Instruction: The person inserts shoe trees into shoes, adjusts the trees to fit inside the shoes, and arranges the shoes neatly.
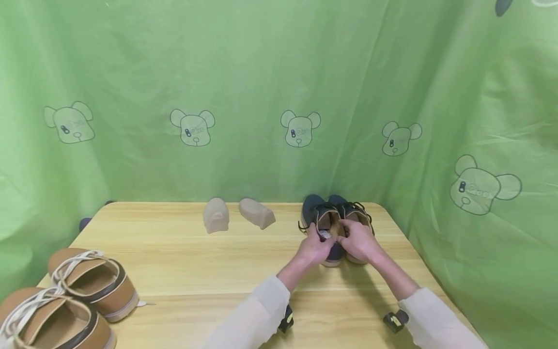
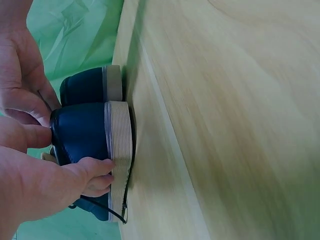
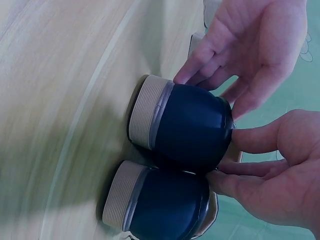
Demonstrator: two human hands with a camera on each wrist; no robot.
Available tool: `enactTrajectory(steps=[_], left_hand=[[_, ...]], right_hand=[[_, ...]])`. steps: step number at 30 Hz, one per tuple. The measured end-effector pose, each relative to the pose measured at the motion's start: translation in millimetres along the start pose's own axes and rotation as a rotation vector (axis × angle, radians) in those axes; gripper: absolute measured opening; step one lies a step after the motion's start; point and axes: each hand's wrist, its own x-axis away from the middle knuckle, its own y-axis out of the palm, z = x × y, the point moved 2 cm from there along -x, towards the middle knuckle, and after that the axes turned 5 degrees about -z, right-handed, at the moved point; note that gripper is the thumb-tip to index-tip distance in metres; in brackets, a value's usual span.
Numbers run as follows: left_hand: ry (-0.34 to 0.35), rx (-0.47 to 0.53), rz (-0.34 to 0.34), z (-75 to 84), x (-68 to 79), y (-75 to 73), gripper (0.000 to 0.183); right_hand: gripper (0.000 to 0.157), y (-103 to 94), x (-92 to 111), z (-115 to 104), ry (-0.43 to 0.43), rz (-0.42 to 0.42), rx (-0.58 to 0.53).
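Observation:
Two dark blue lace-up shoes stand side by side, toes away from me, at the table's back right. My left hand [image 1: 316, 248] holds the left blue shoe [image 2: 82, 130], its fingers along the outer side and its thumb at the collar. My right hand [image 1: 358, 240] pinches the same shoe's inner collar edge near the heel, its fingers between the two shoes. The right blue shoe [image 3: 172, 202] stands close beside it. A tan lining and a whitish patch show inside the left shoe's opening. The fingertips inside are partly hidden.
Two beige shoe inserts [image 1: 216, 215] lie at the back middle of the wooden table [image 1: 209, 271]. A pair of brown shoes [image 1: 93, 281] with white laces stands at the front left. A green curtain [image 1: 248, 72] hangs behind and at both sides.

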Motion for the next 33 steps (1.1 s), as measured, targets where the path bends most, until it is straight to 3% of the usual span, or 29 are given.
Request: enactTrajectory(steps=[7, 12, 17, 23, 27, 33], left_hand=[[0.077, -0.039, -0.002, -2.5, 4.3, -10.5, 0.063], [0.084, -0.091, -0.045, 1.4, 17.5, -32.5, 0.057], [0.047, -0.11, -0.105, 2.6, 29.3, -71.1, 0.054], [0.09, -0.11, -0.165, 1.4, 47.3, -124.6, 0.04], [0.131, -0.214, -0.155, 4.9, 62.2, -158.0, 0.038], [0.162, -0.374, -0.087, 11.4, 82.5, -210.7, 0.035]], right_hand=[[0.055, -2.6, 1.0, 2.2, -0.018, -0.007, 0.01], [0.054, -5.7, -0.6, -3.0, -0.004, 0.012, -0.014], [0.045, -7.4, -7.3, -17.8, 0.011, 0.089, -0.116], [0.031, 3.7, -15.3, -39.8, -0.023, 0.175, -0.198], [0.03, 14.6, -19.4, -59.0, -0.06, 0.178, -0.217], [0.037, 29.1, -26.7, -94.1, -0.028, 0.132, -0.331]])
